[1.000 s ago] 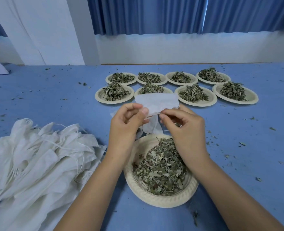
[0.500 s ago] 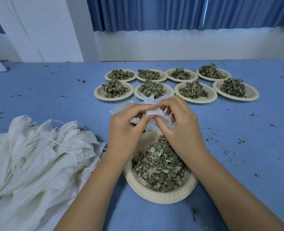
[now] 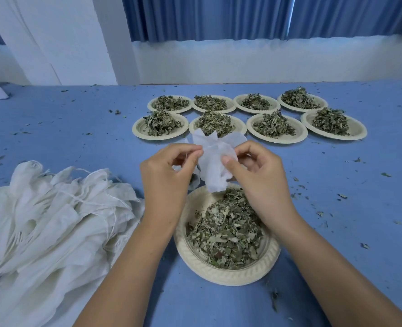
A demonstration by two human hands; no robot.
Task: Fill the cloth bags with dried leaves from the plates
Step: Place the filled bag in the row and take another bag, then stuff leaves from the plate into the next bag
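Head cam, the only view here. Both hands are up over the near plate, working one small white cloth bag between them. The left hand has its fingers curled in, thumb and forefinger pinching the bag's left edge up near the top. The right hand is curled too, with the thumb pressed on the front of the fabric and the other fingers tucked behind it. So both have hold of the same bag.

The bag is crumpled, top edge flared out, and its bottom corner hangs right over the far rim of that plate, just above the dried leaves heaped in it. Can't tell if anything's inside the bag.

Off to the left sits a big floppy pile of bags with drawstrings sticking out. Further back are eight more plates of leaves in two rows of four. It's all on a blue table dotted with leaf crumbs, with a blue curtain behind.
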